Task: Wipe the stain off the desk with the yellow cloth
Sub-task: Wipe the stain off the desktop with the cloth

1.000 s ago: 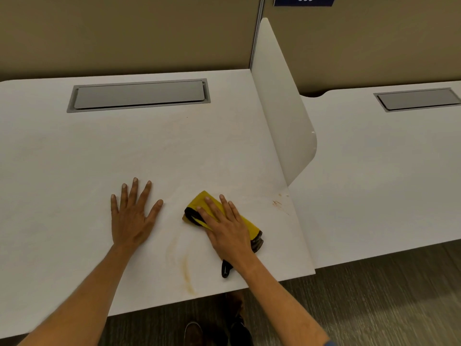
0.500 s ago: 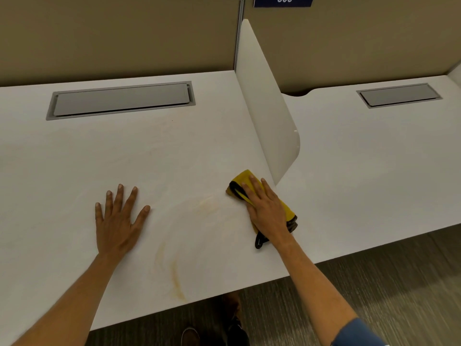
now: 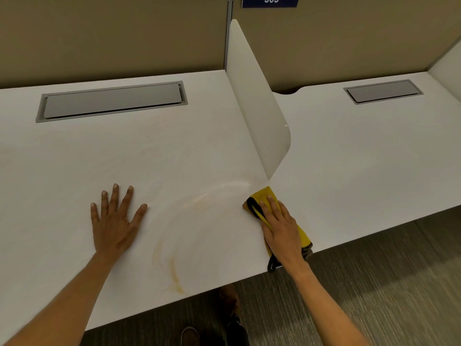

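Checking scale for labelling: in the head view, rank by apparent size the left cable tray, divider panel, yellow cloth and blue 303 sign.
1. Divider panel and left cable tray: too close to rank.
2. Yellow cloth, partly under the right hand.
3. Blue 303 sign, cropped by the frame edge.

My yellow cloth (image 3: 268, 196), folded and edged in black, lies flat on the white desk (image 3: 124, 151) right at the foot of the divider, near the front edge. The stain (image 3: 174, 273) is a thin orange-brown streak curving near the front edge, with a fainter smear (image 3: 199, 199) arcing toward the cloth.
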### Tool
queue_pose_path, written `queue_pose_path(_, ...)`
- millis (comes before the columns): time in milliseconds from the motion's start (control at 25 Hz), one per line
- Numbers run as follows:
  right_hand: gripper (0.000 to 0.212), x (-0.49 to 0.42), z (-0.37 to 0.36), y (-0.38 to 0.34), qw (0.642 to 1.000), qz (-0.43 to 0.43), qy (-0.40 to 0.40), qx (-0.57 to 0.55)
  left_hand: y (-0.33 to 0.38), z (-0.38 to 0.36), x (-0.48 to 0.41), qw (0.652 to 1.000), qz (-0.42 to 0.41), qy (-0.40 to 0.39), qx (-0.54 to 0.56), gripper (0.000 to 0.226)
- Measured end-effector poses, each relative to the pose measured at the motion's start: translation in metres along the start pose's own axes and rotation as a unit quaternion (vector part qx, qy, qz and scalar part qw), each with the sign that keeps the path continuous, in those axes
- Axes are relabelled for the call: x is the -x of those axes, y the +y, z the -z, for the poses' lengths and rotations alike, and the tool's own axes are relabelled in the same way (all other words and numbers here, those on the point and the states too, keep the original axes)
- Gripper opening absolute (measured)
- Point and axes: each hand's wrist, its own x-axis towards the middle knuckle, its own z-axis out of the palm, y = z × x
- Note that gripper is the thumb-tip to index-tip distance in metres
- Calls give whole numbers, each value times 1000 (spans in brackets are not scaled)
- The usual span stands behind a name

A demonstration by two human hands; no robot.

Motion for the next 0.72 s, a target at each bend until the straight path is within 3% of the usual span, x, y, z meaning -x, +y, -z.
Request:
queue_pose_path(400,59,76,-13,-54,999,19,-30,-13,0,0,0,1000,1,-5,2,79)
queue_pose_path(720,54,123,-47,-143,987,141,-69,-39,1,5,1,1000,1,-14,-2,77)
